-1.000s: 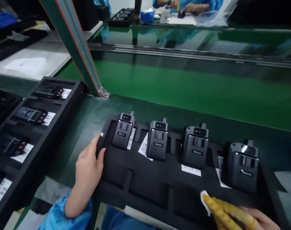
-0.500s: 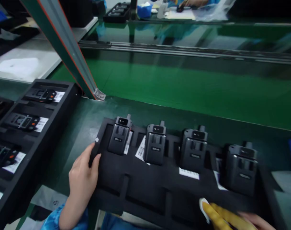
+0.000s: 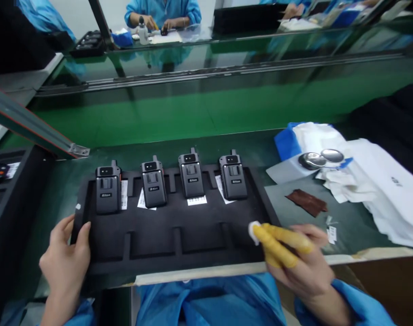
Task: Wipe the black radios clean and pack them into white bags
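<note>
My left hand [image 3: 66, 253] is closed round the left edge of a black foam tray [image 3: 152, 244], thumb on top. Along the tray's far side lie several black two-way radios [image 3: 154, 188], each with a stubby antenna and a "Riton" label. White barcode labels [image 3: 197, 200] stick out from beneath or beside them. Yellow finger cots cover some fingers of my right hand [image 3: 295, 253], which pinches a small white wipe [image 3: 254, 232] at the tray's near right corner. Whether the wipe touches the tray I cannot tell.
At right are a blue box of white wipes [image 3: 288, 145], a round metal tin [image 3: 311, 160], a brown cloth [image 3: 307, 202] and a white stack [image 3: 393, 190]. Another black tray [image 3: 23, 217] stands at left. A metal post [image 3: 33, 122] rises nearby. A co-worker's hands [image 3: 174, 23] work beyond the green divider.
The camera view has swung right, bringing the wipes and brown cloth into sight. My left hand still grips the tray edge; my right hand, with the wipe, now shows fully.
</note>
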Available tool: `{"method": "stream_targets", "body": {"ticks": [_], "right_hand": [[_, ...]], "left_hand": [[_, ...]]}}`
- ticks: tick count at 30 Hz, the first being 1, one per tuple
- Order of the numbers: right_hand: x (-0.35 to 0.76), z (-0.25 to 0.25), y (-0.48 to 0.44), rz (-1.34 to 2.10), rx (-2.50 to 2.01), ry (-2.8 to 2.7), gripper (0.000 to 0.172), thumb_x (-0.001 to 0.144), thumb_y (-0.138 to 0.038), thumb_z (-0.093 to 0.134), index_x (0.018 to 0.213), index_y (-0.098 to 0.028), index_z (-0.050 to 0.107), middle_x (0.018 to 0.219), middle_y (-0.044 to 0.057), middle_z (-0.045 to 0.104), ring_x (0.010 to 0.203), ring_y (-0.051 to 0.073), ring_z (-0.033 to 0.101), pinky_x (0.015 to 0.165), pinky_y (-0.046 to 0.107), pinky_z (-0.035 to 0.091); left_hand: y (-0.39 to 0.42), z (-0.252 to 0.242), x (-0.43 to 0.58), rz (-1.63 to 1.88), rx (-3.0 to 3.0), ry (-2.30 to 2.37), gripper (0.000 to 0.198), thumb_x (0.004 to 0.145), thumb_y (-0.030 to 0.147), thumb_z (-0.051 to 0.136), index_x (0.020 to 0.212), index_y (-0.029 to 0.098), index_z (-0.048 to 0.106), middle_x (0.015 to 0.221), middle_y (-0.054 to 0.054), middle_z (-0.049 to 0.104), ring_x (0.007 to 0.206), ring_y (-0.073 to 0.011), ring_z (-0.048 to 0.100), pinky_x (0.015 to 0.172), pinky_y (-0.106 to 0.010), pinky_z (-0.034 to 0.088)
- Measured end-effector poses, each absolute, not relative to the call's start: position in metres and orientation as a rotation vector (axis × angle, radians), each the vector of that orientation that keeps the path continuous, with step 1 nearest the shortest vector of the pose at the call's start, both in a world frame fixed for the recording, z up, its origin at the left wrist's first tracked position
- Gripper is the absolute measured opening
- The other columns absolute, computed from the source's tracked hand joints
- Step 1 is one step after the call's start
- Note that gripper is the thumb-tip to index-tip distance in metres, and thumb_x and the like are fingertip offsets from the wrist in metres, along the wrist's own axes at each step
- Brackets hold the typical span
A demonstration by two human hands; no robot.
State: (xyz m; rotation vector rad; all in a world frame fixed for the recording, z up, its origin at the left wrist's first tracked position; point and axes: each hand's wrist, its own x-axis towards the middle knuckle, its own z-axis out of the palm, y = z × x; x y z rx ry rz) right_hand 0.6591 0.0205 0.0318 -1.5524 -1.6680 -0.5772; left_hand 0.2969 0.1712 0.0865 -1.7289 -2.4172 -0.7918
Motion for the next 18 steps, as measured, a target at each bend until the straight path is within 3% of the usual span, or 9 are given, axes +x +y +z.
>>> {"method": "stream_targets", "body": {"ticks": [4, 10, 14, 18], "right_hand": [[0.704, 0.023, 0.004, -1.124, -1.761, -1.591, 0.01, 0.074, -0.011, 0.056, 0.073, -0.02, 0.061, 0.073, 0.004, 0.061, 0.063, 0.014, 0.051, 0.067, 0.031, 0.041], [0.727, -0.009, 0.001, -0.914, -2.219, -1.505, 0.025, 0.074, -0.013, 0.046, 0.055, -0.019, 0.061, 0.061, 0.005, 0.058, 0.06, 0.015, 0.047, 0.07, 0.032, 0.04], [0.719, 0.004, 0.008, -0.744, -2.361, -1.43, 0.024, 0.077, -0.016, 0.047, 0.067, -0.018, 0.068, 0.075, 0.011, 0.061, 0.075, 0.022, 0.052, 0.072, 0.038, 0.038], [0.7, 0.032, 0.023, -0.67, -2.208, -1.427, 0.032, 0.085, -0.024, 0.047, 0.109, -0.017, 0.067, 0.102, 0.016, 0.062, 0.09, 0.027, 0.053, 0.075, 0.04, 0.043]], "left_hand": [[0.173, 0.096, 0.305, -0.733, -1.707, -2.567, 0.057, 0.071, 0.051, 0.052, 0.119, 0.021, 0.057, 0.117, -0.016, 0.067, 0.105, -0.0371, 0.065, 0.093, -0.048, 0.047], [0.18, 0.093, 0.295, -0.574, -1.754, -2.596, 0.06, 0.073, 0.059, 0.05, 0.122, 0.026, 0.056, 0.118, -0.012, 0.068, 0.109, -0.0361, 0.063, 0.092, -0.048, 0.049], [0.175, 0.096, 0.302, -0.479, -1.933, -2.269, 0.07, 0.076, 0.064, 0.039, 0.126, 0.018, 0.055, 0.123, -0.019, 0.063, 0.107, -0.0417, 0.062, 0.089, -0.052, 0.051], [0.174, 0.102, 0.327, -0.543, -2.06, -2.124, 0.079, 0.072, 0.064, 0.039, 0.128, 0.01, 0.053, 0.119, -0.022, 0.063, 0.112, -0.0419, 0.058, 0.091, -0.053, 0.05]]}}
